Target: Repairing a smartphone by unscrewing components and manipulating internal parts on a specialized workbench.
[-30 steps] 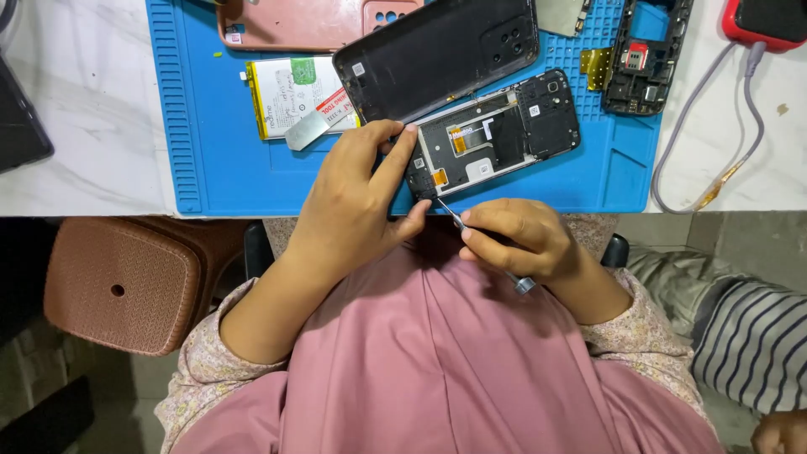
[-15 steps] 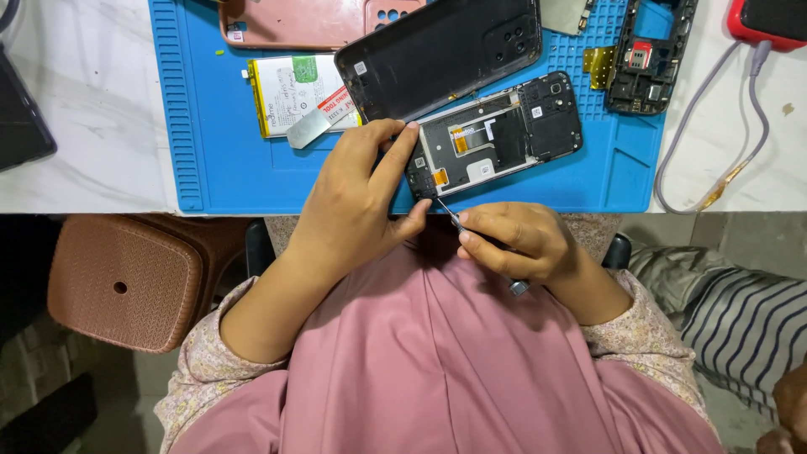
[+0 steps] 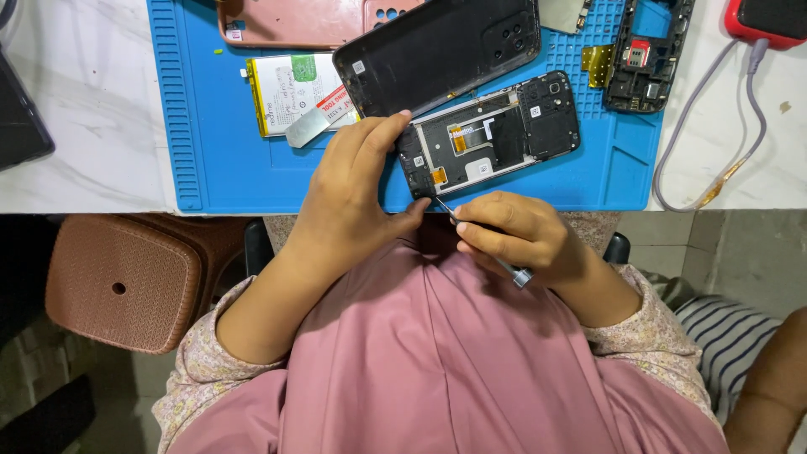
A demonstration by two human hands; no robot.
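Note:
An opened phone body (image 3: pixel 496 139) with its insides showing lies on a blue work mat (image 3: pixel 227 160) near the table's front edge. My left hand (image 3: pixel 357 189) holds the phone's near left end, fingers over its corner. My right hand (image 3: pixel 508 231) grips a thin metal screwdriver (image 3: pixel 492 248) whose tip meets the phone's lower left corner. A black back cover (image 3: pixel 437 50) lies just above the phone.
A white battery (image 3: pixel 290 88), a pink case (image 3: pixel 311 18) and a second stripped phone frame (image 3: pixel 647 50) lie on the mat. A red device with a grey cable (image 3: pixel 748 143) sits at right. A brown stool (image 3: pixel 126 282) stands at left; another person's striped sleeve (image 3: pixel 731 345) shows at right.
Both hands stay at the phone's lower corner; the view has shifted slightly and the screwdriver has barely moved.

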